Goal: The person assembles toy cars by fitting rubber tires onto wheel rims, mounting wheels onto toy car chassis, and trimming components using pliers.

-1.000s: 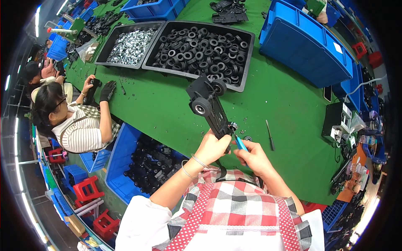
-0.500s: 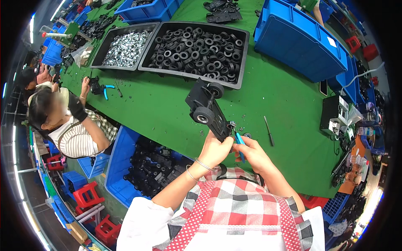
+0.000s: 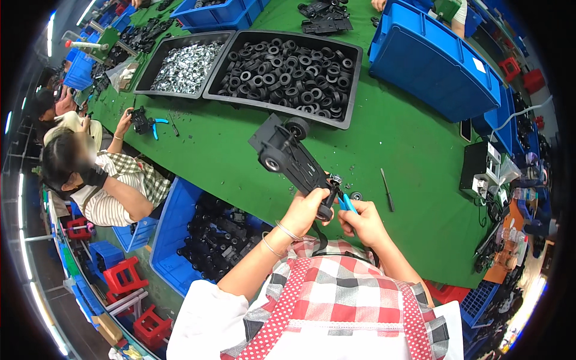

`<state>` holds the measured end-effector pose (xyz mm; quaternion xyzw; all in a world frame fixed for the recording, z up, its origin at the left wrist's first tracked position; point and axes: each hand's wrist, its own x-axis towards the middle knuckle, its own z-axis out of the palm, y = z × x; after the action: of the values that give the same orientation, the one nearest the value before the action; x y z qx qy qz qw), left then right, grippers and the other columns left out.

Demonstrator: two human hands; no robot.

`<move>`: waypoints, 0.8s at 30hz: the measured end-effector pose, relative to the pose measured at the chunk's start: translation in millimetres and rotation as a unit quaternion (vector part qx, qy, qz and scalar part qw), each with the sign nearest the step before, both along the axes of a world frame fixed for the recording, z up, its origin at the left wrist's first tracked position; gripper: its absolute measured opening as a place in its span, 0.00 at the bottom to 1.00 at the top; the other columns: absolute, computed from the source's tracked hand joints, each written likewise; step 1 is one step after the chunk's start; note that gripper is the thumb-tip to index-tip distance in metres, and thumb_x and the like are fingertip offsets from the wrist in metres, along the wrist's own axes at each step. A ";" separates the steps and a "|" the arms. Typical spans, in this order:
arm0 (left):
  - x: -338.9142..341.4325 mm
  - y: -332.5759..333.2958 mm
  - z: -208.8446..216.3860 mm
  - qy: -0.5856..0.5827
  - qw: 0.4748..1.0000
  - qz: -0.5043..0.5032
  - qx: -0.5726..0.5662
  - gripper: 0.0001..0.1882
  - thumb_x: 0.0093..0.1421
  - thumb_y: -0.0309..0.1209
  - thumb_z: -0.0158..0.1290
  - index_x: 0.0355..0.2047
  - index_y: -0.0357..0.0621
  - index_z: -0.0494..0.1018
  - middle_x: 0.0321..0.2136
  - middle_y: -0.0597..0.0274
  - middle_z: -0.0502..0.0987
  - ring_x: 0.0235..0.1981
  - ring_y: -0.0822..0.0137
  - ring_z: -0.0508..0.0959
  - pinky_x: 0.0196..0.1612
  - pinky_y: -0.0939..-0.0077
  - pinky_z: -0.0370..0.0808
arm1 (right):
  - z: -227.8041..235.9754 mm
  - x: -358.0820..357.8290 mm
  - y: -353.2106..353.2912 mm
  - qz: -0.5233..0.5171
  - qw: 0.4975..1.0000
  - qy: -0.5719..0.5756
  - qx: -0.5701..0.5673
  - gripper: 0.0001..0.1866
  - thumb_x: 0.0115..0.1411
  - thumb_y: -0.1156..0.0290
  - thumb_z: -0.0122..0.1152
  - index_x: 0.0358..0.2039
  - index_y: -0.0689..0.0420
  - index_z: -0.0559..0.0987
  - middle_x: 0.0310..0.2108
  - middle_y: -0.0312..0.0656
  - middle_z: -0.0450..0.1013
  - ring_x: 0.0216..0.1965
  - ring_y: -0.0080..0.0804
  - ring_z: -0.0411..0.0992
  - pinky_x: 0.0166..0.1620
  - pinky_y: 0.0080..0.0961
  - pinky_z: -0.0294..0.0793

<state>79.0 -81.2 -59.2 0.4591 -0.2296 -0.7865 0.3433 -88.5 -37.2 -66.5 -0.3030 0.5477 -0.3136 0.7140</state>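
My left hand (image 3: 307, 211) is closed around the near end of a black toy car chassis (image 3: 295, 163), which is tilted above the table. Two wheels with black tyres sit at the chassis's far end. A small silvery part (image 3: 336, 179) shows at its near right corner, and a dark round piece (image 3: 324, 212) is by my left fingers. My right hand (image 3: 365, 224) grips blue-handled pliers (image 3: 347, 204), their jaws up against the near end of the chassis. What the jaws touch is too small to tell. Beyond my right hand lies a small wheel (image 3: 356, 196).
Black trays of tyres (image 3: 282, 114) and shiny small parts (image 3: 180, 93) stand at the back. A screwdriver (image 3: 387, 191) lies to the right, near a black box device (image 3: 477, 168). Blue crates (image 3: 432, 72) are at back right. A co-worker (image 3: 108, 186) sits at left beside a crate (image 3: 165, 252) of chassis.
The chassis has turned and shifted slightly left, showing more of its near end. The pliers and my right hand have shifted slightly. The co-worker's gloved hand has lowered.
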 end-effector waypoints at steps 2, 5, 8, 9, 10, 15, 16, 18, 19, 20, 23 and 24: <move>-2.2 3.0 -6.9 -0.060 0.997 -0.004 -0.053 0.18 0.58 0.29 0.45 0.49 0.39 0.61 0.25 0.56 0.69 0.13 0.65 0.72 0.12 0.74 0.66 | -10.9 5.9 4.1 0.064 0.845 0.396 -0.355 0.24 0.49 0.70 0.59 0.47 0.64 0.73 0.24 0.47 0.72 0.21 0.41 0.72 0.26 0.32 0.71; -0.1 -4.6 -7.7 -0.062 0.997 0.014 -0.033 0.11 0.57 0.32 0.45 0.32 0.34 0.66 0.17 0.60 0.68 0.11 0.68 0.70 0.12 0.74 0.66 | 6.7 9.5 5.7 0.117 0.807 0.497 -0.296 0.24 0.47 0.70 0.59 0.47 0.64 0.74 0.27 0.55 0.73 0.24 0.50 0.72 0.29 0.36 0.72; 0.8 -3.1 -16.3 -0.131 0.988 -0.006 -0.086 0.11 0.57 0.32 0.46 0.33 0.34 0.65 0.16 0.59 0.68 0.11 0.67 0.71 0.13 0.74 0.67 | 8.4 12.5 5.3 0.046 0.862 0.401 -0.307 0.23 0.50 0.67 0.59 0.46 0.63 0.75 0.23 0.50 0.73 0.21 0.40 0.72 0.28 0.32 0.71; 0.3 -2.2 -15.2 -0.130 0.988 -0.006 -0.086 0.11 0.57 0.32 0.46 0.33 0.34 0.65 0.16 0.59 0.68 0.11 0.67 0.71 0.13 0.74 0.67 | 14.8 13.1 1.9 0.046 0.861 0.402 -0.307 0.23 0.50 0.67 0.59 0.46 0.63 0.75 0.23 0.50 0.73 0.21 0.40 0.72 0.28 0.32 0.71; -0.6 -1.3 -12.9 -0.138 0.986 -0.002 -0.090 0.11 0.57 0.32 0.46 0.34 0.33 0.65 0.16 0.59 0.68 0.12 0.68 0.71 0.13 0.74 0.67 | 25.5 13.3 -4.5 0.079 0.921 0.337 -0.181 0.22 0.51 0.66 0.59 0.47 0.62 0.75 0.22 0.46 0.71 0.21 0.33 0.70 0.27 0.30 0.70; -6.8 2.7 2.1 -0.160 0.978 0.002 -0.131 0.12 0.55 0.29 0.47 0.36 0.32 0.63 0.18 0.58 0.69 0.14 0.68 0.72 0.14 0.75 0.69 | 24.0 13.6 -10.3 0.070 0.976 0.200 -0.059 0.21 0.56 0.63 0.56 0.47 0.61 0.75 0.18 0.35 0.67 0.21 0.19 0.64 0.25 0.23 0.66; -7.1 2.7 2.6 -0.173 0.973 -0.006 -0.154 0.12 0.55 0.29 0.46 0.35 0.32 0.63 0.19 0.58 0.69 0.14 0.68 0.72 0.14 0.75 0.69 | 26.6 14.0 -11.7 0.058 0.982 0.176 -0.040 0.20 0.56 0.63 0.56 0.47 0.60 0.75 0.18 0.33 0.67 0.21 0.19 0.64 0.24 0.22 0.65; -5.8 1.7 11.0 -0.203 0.964 -0.045 -0.162 0.09 0.54 0.28 0.47 0.31 0.32 0.65 0.20 0.57 0.69 0.17 0.68 0.73 0.17 0.73 0.70 | 27.1 14.5 -13.1 0.046 0.987 0.153 -0.020 0.19 0.57 0.64 0.55 0.47 0.59 0.76 0.17 0.31 0.67 0.20 0.19 0.64 0.24 0.21 0.65; -5.6 2.9 6.0 -0.222 0.952 -0.048 -0.206 0.08 0.54 0.27 0.47 0.30 0.32 0.66 0.20 0.57 0.69 0.18 0.68 0.72 0.19 0.72 0.70 | 26.7 14.0 -13.0 0.044 0.987 0.152 -0.024 0.18 0.57 0.64 0.55 0.45 0.60 0.76 0.17 0.31 0.66 0.20 0.18 0.63 0.23 0.19 0.63; -5.5 3.3 3.9 -0.241 0.937 -0.051 -0.248 0.07 0.54 0.26 0.48 0.29 0.33 0.67 0.20 0.57 0.69 0.19 0.69 0.72 0.21 0.71 0.70 | 26.5 13.3 -13.1 0.041 0.987 0.151 -0.027 0.17 0.57 0.64 0.56 0.43 0.61 0.77 0.17 0.31 0.66 0.19 0.17 0.62 0.21 0.18 0.62; -2.2 0.7 5.8 -0.223 0.928 -0.038 -0.296 0.06 0.54 0.26 0.50 0.28 0.34 0.68 0.19 0.60 0.70 0.20 0.71 0.70 0.24 0.72 0.68 | 33.8 6.4 -17.5 0.054 0.990 0.125 0.022 0.11 0.57 0.68 0.55 0.32 0.64 0.76 0.21 0.36 0.68 0.16 0.19 0.62 0.20 0.19 0.63; 1.0 -1.8 6.6 -0.210 0.928 -0.045 -0.306 0.07 0.53 0.26 0.51 0.28 0.34 0.68 0.19 0.61 0.70 0.20 0.72 0.70 0.24 0.73 0.68 | 22.3 3.3 -14.8 0.037 0.996 0.086 0.007 0.10 0.57 0.69 0.55 0.33 0.64 0.77 0.18 0.35 0.67 0.14 0.18 0.60 0.17 0.19 0.59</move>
<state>80.1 -83.0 -52.6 0.4755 -0.5461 -0.5788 0.3751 -85.3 -52.0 -44.2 -0.3439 0.5976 -0.2557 0.6776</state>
